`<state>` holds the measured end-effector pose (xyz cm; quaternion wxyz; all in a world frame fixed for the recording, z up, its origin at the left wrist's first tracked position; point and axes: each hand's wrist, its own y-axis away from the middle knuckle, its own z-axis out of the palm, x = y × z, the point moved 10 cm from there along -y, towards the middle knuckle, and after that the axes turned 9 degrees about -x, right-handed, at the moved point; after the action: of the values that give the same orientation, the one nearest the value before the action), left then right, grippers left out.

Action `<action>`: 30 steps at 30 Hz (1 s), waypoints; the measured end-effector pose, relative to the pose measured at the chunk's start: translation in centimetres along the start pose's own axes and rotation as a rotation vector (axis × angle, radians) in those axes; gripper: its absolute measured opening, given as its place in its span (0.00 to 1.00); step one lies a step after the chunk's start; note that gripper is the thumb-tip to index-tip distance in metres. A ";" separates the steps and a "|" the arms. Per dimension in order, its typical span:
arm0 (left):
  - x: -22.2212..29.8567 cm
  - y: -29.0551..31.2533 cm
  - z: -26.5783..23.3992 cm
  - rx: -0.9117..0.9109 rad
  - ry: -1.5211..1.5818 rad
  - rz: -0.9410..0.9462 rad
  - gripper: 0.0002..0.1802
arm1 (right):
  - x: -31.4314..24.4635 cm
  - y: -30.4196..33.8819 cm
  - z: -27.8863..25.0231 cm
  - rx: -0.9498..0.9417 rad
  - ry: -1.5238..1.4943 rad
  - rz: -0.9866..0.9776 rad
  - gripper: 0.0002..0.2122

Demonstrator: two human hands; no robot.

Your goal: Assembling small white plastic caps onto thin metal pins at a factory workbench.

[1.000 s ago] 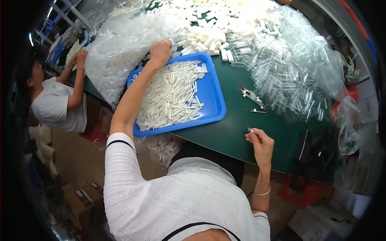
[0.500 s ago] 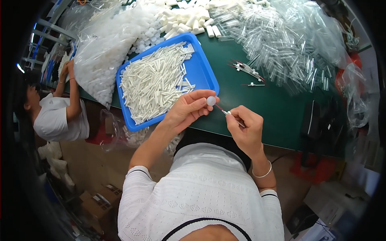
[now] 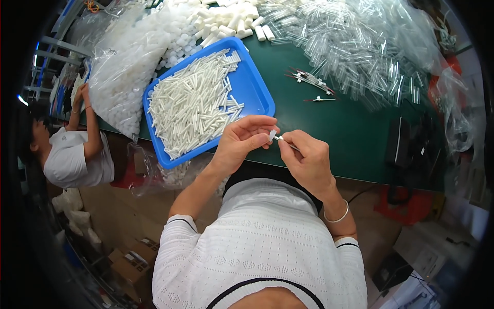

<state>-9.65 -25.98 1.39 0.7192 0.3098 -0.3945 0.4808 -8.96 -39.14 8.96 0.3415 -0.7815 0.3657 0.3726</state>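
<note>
Just in front of my body, over the table's near edge, my two hands meet. My left hand (image 3: 239, 141) pinches a small translucent white round cap (image 3: 272, 135) between thumb and fingers. My right hand (image 3: 309, 154) grips a thin rod with a white collar (image 3: 280, 138); its rear part is hidden in the fingers. The rod's front end is at the cap, but whether it is inserted I cannot tell. Behind my left hand stands a blue tray (image 3: 252, 82) holding many short white sticks (image 3: 190, 103).
Thin red-and-white rods lie in a small bunch (image 3: 311, 81), with a single one (image 3: 320, 99) nearby. Clear tubes (image 3: 355, 56) are heaped at back right, white cylinders (image 3: 226, 23) at the back. A plastic bag of caps (image 3: 121, 77) leans at left, beside a co-worker (image 3: 77, 154).
My right hand has moved left and slightly up, bringing the rod against the cap. The cap has turned from face-on to edge-on. Its red part no longer shows between my hands.
</note>
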 end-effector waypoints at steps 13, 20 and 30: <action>-0.6 1.4 1.5 -0.031 0.116 0.290 0.12 | 3.2 1.8 3.2 0.004 -0.354 0.111 0.03; 4.3 0.9 2.0 -0.079 -0.722 0.241 0.14 | 4.3 0.4 4.0 -0.357 -0.606 0.064 0.06; 7.7 -1.9 -3.0 -0.026 -1.763 0.327 0.07 | 5.7 0.9 3.0 -0.243 -0.992 0.212 0.12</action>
<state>-5.34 -20.73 6.41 0.0811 0.4985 -0.8481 0.1602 -8.11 -38.95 2.52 0.3409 -0.5037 0.1913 0.7704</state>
